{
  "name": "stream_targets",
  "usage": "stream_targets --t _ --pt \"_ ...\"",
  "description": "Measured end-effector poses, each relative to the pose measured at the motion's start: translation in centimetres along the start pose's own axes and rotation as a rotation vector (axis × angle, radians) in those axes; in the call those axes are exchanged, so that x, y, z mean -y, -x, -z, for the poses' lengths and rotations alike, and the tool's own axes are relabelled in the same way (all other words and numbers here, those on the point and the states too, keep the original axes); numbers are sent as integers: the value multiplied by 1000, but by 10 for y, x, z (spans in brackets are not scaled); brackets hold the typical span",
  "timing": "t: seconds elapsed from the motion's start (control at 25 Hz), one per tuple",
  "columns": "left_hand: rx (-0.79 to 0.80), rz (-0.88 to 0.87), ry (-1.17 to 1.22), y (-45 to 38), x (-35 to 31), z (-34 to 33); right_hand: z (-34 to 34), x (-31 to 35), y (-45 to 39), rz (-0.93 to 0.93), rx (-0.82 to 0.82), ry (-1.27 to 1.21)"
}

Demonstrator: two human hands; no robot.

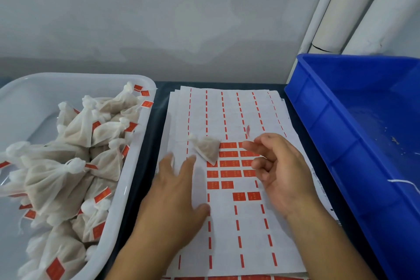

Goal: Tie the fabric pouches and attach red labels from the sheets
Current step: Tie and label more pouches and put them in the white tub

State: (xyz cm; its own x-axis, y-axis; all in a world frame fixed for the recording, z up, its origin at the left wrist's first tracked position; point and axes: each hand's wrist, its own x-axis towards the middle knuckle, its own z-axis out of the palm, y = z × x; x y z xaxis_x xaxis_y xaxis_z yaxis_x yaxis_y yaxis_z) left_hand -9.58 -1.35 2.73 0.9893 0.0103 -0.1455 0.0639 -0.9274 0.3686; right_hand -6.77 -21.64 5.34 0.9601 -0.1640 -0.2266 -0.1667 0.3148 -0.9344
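A: Station layout?

B: Dark table (156, 107). White label sheets (229, 116) stacked in the middle, mostly peeled, thin red strips left in columns. A block of whole red labels (229, 163) sits mid-sheet, a few rows deep, with two more just below and to the right.

A: Where's the pouch being worked on?

B: One tied fabric pouch (207, 149) lies on the top sheet at the upper left corner of the red block, its knot pointing up-left, its lower tip overlapping the labels. No hand touches it.

A: Left hand?

B: Left hand (179, 191) is flat, palm down on the sheet, fingers spread and open, holding nothing. Fingertips end just below and left of the pouch.

A: Right hand?

B: Right hand (276, 173) is above the right side of the red block, fingers loosely curled, index finger stretched left toward the pouch. Cannot tell whether anything is pinched there. A small red smear (248, 130) shows above the fingertips; too blurred to say what it is.

A: Finished stock?

B: White tray (134, 166) on the left, holding a heap of tied pouches (75, 161), each knotted at the neck, many showing a red label.

A: Right side?

B: Blue bin (336, 107), tilted into view, a few crumbs and a white thread inside. Pale wall (159, 18) behind, white pipes (354, 7) in the upper right corner.
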Motion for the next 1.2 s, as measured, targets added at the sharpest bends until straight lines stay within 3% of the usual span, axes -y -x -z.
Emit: stream_targets --t 0.16,0.4,0.56,0.84,1.0,1.2 --pt "-226 -73 4 -11 -8 7 -4 -7 -1 2 -23 -4" --pt "-140 32 116 -61 -30 10 -7 -13 0 78 -38 71" --pt "-199 121 145 -80 -34 9 -7 -14 -1 83 -54 98" --pt "-337 -103 693 -66 -39 4 -4 -20 -6 188 -72 311" --pt "-271 -164 902 -50 -43 12 -5 -18 -3 286 -44 370" --pt "-117 -226 915 -29 -35 10 -8 -18 5 386 84 407"
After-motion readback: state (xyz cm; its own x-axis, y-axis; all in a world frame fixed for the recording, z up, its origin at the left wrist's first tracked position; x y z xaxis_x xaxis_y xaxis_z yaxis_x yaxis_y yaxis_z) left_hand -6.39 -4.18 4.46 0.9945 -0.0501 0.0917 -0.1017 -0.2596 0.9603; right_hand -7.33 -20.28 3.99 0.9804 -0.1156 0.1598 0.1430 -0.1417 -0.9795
